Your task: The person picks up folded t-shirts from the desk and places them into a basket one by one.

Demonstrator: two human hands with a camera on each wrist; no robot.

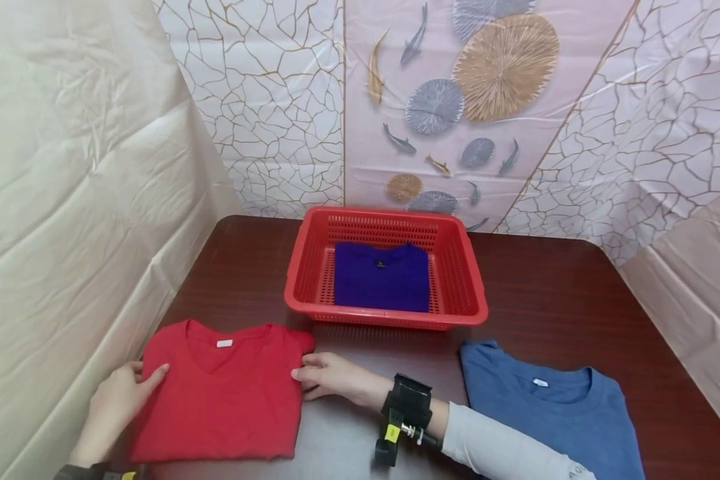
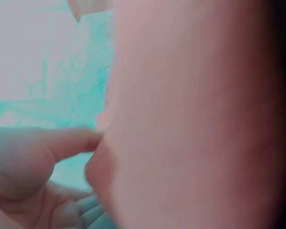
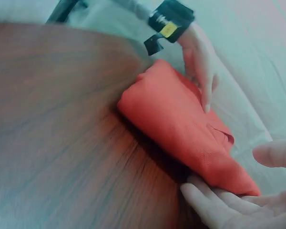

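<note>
Nearest us, a grey sleeve point(image 1: 498, 437) reaches in front of the red basket point(image 1: 387, 318). Before the basket, to its left, we see the folded red shirt point(image 1: 228, 400): the left hand point(image 1: 117, 403) pinches its outer edge; the right hand point(image 1: 336, 380), loosely extended, slips fingers under the other, thumb clear. A purple shirt point(image 1: 381, 283) lies inside the basket, a blue shirt point(image 1: 552, 400) right of it.

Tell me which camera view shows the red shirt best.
The head view: it shows nearly all of the red shirt's folded upper side, including its white label. The right wrist view shows it obliquely, from one edge. The left wrist view is mostly blurred skin; I cannot make out the shirt there.
</note>
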